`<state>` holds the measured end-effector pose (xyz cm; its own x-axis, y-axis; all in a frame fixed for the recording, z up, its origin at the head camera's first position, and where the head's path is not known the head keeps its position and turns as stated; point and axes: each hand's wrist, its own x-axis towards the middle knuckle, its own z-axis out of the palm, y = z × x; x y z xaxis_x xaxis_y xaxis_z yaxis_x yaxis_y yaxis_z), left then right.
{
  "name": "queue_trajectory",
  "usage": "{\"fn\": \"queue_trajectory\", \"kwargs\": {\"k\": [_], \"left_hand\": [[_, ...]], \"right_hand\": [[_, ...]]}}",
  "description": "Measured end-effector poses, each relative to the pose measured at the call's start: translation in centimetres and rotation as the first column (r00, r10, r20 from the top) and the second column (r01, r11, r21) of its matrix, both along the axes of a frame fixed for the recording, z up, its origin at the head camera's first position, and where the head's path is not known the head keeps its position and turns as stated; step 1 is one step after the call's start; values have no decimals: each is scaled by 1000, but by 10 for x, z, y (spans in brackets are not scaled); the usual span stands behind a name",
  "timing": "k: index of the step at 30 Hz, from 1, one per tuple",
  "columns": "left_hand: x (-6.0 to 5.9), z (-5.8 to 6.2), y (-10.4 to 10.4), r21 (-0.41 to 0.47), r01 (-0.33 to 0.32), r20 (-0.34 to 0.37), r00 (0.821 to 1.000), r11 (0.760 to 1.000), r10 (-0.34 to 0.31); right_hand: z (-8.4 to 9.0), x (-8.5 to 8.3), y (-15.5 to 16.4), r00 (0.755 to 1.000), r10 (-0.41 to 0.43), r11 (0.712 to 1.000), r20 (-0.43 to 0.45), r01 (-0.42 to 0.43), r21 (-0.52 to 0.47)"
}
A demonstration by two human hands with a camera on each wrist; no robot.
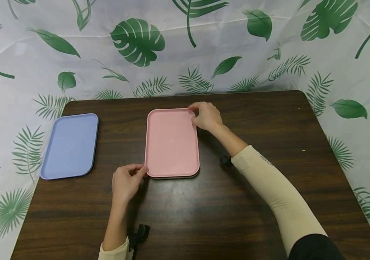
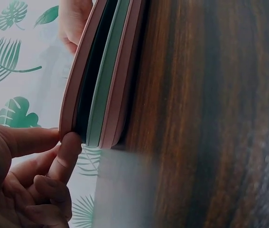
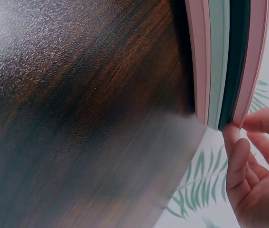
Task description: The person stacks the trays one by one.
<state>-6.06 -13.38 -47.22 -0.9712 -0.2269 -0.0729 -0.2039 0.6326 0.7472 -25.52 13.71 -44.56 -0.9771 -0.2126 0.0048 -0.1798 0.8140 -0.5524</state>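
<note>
A stack of several trays lies at the middle of the dark wooden table (image 1: 253, 202), with a pink tray (image 1: 171, 142) on top. The wrist views show the stack's edges: pink (image 2: 79, 71), dark green, pale green and pink (image 3: 197, 57). My left hand (image 1: 127, 180) pinches the top tray's near left corner between thumb and forefinger (image 2: 68, 156). At the far right corner my right hand (image 1: 205, 115) pinches the same top tray, fingertips (image 3: 231, 137) under its rim.
A blue tray (image 1: 70, 145) lies on a darker one at the table's left side. A leaf-print white sheet (image 1: 185, 54) hangs behind and around the table. Black wrist straps (image 1: 139, 233) show near both forearms.
</note>
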Motion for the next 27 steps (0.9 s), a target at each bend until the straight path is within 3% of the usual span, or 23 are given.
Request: {"fn": "queue_trajectory", "kwargs": {"k": [27], "left_hand": [[1,-5,-1,49,-3,-17,1000,999,4]], "right_hand": [[-4,2,2,1000,-5,1000,1,5,-17]]}}
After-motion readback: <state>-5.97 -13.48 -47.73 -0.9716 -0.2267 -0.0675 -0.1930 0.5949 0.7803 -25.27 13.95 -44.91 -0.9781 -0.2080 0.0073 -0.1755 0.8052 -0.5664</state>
